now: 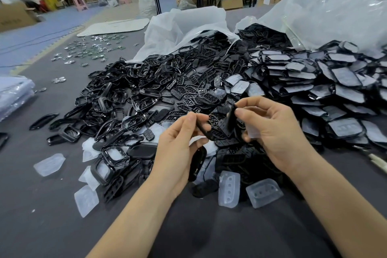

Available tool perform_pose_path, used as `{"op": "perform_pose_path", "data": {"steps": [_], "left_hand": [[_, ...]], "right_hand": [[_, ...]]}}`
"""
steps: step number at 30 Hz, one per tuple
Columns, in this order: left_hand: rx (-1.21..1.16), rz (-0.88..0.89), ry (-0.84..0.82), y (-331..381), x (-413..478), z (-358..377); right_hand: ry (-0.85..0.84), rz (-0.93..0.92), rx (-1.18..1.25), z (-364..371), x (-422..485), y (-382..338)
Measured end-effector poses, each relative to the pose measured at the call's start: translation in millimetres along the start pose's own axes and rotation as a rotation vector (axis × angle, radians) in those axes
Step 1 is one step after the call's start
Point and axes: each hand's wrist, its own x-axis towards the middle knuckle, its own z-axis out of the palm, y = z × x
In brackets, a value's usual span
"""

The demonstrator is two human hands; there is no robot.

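In the head view, the left hand (178, 142) is pinching a thin black piece (202, 131) between thumb and curled fingers, while a black oval shell (196, 163) is sitting tucked against its palm. The right hand (276, 132), at three o'clock from the left and close to it, is gripping a flat black piece (231, 119) edge-on between thumb and forefinger (its face is turned away, so its detail cannot be told). Both pieces are hanging just above the near edge of a heap of black key-fob frames (125, 98), which is spreading toward ten o'clock across the grey table mat (41, 205). At two o'clock, film-covered black shells (314, 81) are lying in overlapping rows. At six o'clock from the hands, two clear silicone covers (229, 191) are resting side by side on the mat. At twelve o'clock, a white plastic bag (180, 25) is spilling more black parts, and small shiny metal parts (92, 48) are lying scattered far off at eleven o'clock.
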Motion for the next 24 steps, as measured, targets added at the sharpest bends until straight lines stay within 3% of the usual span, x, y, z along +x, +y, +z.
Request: {"op": "perform_pose_path", "data": {"steps": [12, 24], "left_hand": [[-0.128, -0.095, -0.080, -1.4, 1.7, -0.8], [-0.100, -0.183, -0.131, -2.2, 1.5, -0.5]], "right_hand": [[-0.100, 0.008, -0.064, 7.5, -4.8, 1.7], [-0.043, -0.082, -0.184, 7.8, -6.5, 1.6]]}}
